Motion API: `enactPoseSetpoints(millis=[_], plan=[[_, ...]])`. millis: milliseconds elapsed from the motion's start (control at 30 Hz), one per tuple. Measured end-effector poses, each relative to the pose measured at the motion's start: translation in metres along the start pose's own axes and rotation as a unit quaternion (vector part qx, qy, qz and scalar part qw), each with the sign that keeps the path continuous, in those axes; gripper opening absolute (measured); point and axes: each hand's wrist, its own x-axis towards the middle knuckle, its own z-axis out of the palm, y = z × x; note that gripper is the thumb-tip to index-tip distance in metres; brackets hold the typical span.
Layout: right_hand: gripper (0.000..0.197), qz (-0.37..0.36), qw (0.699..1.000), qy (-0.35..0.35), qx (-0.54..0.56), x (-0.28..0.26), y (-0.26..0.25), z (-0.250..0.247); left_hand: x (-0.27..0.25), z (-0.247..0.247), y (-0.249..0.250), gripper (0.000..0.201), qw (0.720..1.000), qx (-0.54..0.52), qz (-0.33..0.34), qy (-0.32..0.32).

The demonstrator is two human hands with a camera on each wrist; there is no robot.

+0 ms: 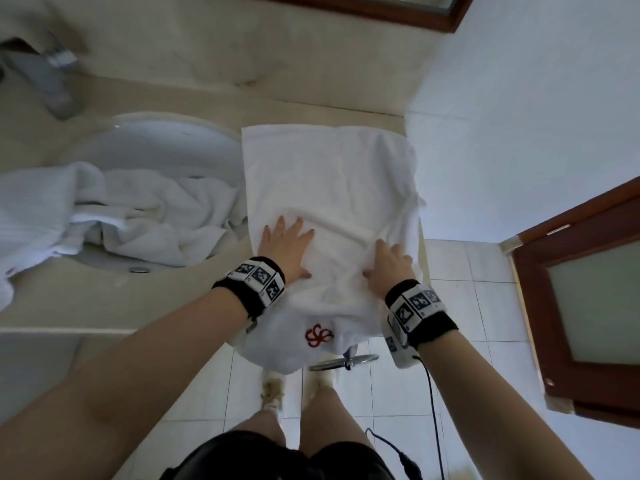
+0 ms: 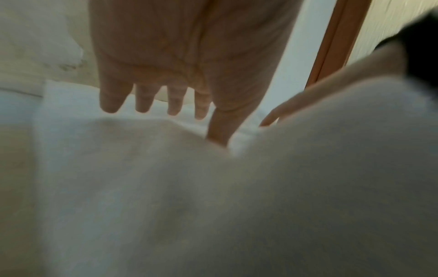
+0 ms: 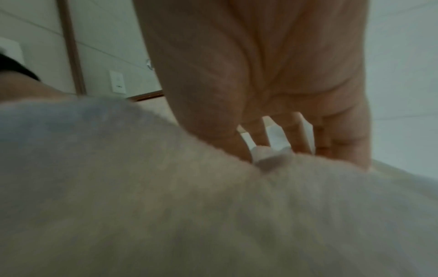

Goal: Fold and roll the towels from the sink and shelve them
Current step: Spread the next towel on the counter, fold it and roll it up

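Observation:
A white towel (image 1: 329,178) lies spread on the beige counter (image 1: 69,299) to the right of the sink. Its near end hangs over the front edge and shows a red emblem (image 1: 318,336). My left hand (image 1: 287,251) presses flat on the towel with its fingers spread, as the left wrist view confirms for the left hand (image 2: 166,75) on the towel (image 2: 166,187). My right hand (image 1: 389,261) rests on a raised fold at the towel's right side. In the right wrist view my right hand (image 3: 272,75) has straight fingers whose tips are hidden behind the towel (image 3: 189,206).
More white towels (image 1: 138,216) lie crumpled in the round sink (image 1: 156,121) and spill over its left rim. A chrome faucet (image 1: 52,81) stands at the back left. A white wall closes the counter's right end. A brown door (image 1: 581,306) is at the right. A chrome ring (image 1: 346,362) hangs below the counter.

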Motion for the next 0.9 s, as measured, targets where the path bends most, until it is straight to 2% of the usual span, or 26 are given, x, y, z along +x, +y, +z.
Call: enactPoseSetpoints(millis=[133,200,300,400,500,567,633,700,733,800,833,900], plan=[[0.058,-0.005,1.000,-0.024,0.008,-0.003,0.011,0.004,-0.010,0.008,0.023,0.081,1.000,-0.003,0.008,-0.024],[0.056,-0.016,0.999,-0.041,-0.012,-0.006,0.017,0.000,-0.010,0.008,0.019,0.080,1.000,0.017,-0.008,-0.012],[0.050,-0.054,0.993,-0.080,-0.062,-0.006,0.027,-0.011,-0.013,0.003,0.013,0.086,0.998,0.051,-0.034,-0.006],[0.053,-0.071,0.983,-0.106,-0.129,-0.011,0.038,-0.022,-0.018,-0.002,0.010,0.094,0.993,0.091,-0.069,-0.015],[0.052,-0.070,0.973,-0.071,-0.209,-0.018,0.051,-0.028,-0.028,-0.002,0.012,0.061,0.990,0.095,-0.096,0.047],[0.045,-0.085,0.975,-0.051,-0.201,-0.015,0.048,-0.030,-0.035,0.005,0.020,0.047,0.990,0.069,-0.073,0.101],[0.042,-0.117,0.983,-0.001,-0.142,-0.004,0.036,-0.029,-0.040,0.012,0.028,0.052,0.997,0.002,-0.020,0.080],[0.055,-0.169,0.983,0.030,-0.068,0.007,0.021,-0.019,-0.040,0.019,0.033,0.066,0.999,-0.051,0.007,-0.001],[0.064,-0.185,0.981,0.012,-0.050,0.011,0.015,-0.013,-0.039,0.021,0.033,0.071,0.998,-0.057,0.005,-0.026],[0.075,-0.177,0.979,-0.069,-0.069,0.016,0.009,-0.004,-0.038,0.024,0.031,0.079,0.997,-0.052,-0.018,-0.047],[0.077,-0.164,0.977,-0.104,-0.084,0.018,0.008,-0.003,-0.039,0.026,0.031,0.083,0.997,-0.050,-0.031,-0.056],[0.077,-0.154,0.976,-0.131,-0.085,0.022,0.007,-0.008,-0.041,0.031,0.027,0.097,0.994,-0.059,-0.056,-0.068]])
